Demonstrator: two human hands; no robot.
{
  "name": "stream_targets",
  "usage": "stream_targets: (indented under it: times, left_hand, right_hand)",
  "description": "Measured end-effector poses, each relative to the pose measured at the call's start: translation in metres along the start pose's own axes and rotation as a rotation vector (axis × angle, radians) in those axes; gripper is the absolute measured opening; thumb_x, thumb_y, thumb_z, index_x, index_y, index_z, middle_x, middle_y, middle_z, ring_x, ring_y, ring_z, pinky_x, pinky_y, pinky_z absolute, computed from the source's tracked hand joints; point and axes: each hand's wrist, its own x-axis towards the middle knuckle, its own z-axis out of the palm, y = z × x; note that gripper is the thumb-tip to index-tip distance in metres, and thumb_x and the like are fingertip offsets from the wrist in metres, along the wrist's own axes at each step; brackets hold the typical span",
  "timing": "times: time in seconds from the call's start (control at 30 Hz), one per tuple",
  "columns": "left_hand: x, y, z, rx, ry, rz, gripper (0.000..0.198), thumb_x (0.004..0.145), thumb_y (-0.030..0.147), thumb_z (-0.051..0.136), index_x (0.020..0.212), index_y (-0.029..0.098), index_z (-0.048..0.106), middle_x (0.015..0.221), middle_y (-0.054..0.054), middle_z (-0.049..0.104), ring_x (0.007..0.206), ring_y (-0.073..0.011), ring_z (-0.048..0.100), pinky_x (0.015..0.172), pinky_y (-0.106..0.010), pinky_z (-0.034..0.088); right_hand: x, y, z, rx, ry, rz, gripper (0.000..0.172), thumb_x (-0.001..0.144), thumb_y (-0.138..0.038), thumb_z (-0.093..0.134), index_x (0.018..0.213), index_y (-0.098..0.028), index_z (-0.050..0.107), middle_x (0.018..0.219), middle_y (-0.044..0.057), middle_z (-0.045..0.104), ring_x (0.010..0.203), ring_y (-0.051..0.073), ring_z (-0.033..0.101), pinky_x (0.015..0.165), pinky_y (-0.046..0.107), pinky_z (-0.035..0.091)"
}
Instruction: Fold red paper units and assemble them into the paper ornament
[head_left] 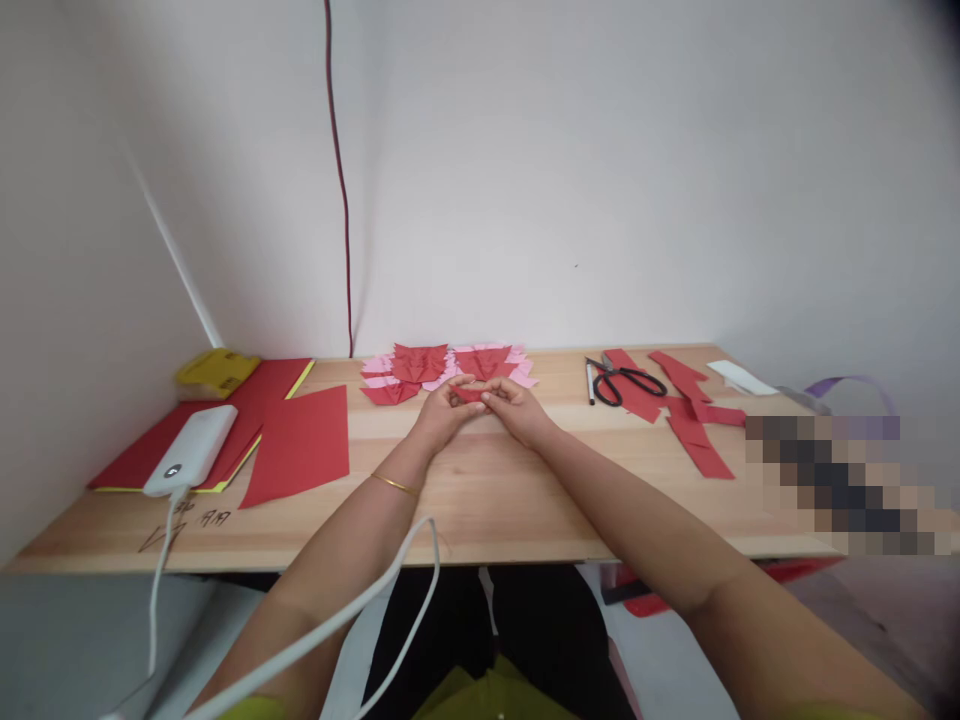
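Between my two hands is a small piece of red paper (472, 395), held just above the table near its middle. My left hand (444, 410) has its thumb and fingers closed on the left part of the paper. On the other side my right hand (517, 408) pinches the paper with thumb and forefinger. My fingers cover much of the piece, so its full shape is hidden. Right behind my hands lie folded pleated paper pieces, some red (420, 363) and some pink (379, 367), partly overlapping.
At left, a white power bank (193, 450) with a white cable (155, 600) rests on red sheets (307, 440); a yellow packet (219, 373) sits behind. At right are black-handled scissors (628, 380), a pen (590, 383), red paper scraps (697, 440) and a white strip (741, 377).
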Motion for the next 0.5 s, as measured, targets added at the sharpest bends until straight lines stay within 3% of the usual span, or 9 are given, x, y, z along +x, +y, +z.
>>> stream_targets:
  times: [0.17,0.5]
  left_hand:
    - [0.004,-0.008,-0.004,0.092,0.088,0.045,0.026,0.059,0.027,0.077,0.077,0.012,0.065,0.076,-0.004,0.067,0.074,-0.0146,0.06,0.079,-0.033,0.047]
    - [0.008,-0.015,-0.006,0.108,0.098,0.079,0.023,0.063,0.03,0.072,0.077,0.013,0.065,0.077,-0.003,0.065,0.075,-0.0134,0.058,0.079,-0.03,0.045]
  right_hand:
    - [0.002,0.005,0.0,-0.015,0.043,-0.009,0.023,0.071,-0.039,0.066,0.082,-0.019,0.06,0.069,-0.002,0.058,0.067,0.012,0.053,0.071,0.028,0.045]
    - [0.005,0.009,0.004,-0.058,0.083,0.04,0.025,0.067,-0.039,0.067,0.081,-0.019,0.063,0.087,0.002,0.067,0.081,0.015,0.059,0.082,0.034,0.047]
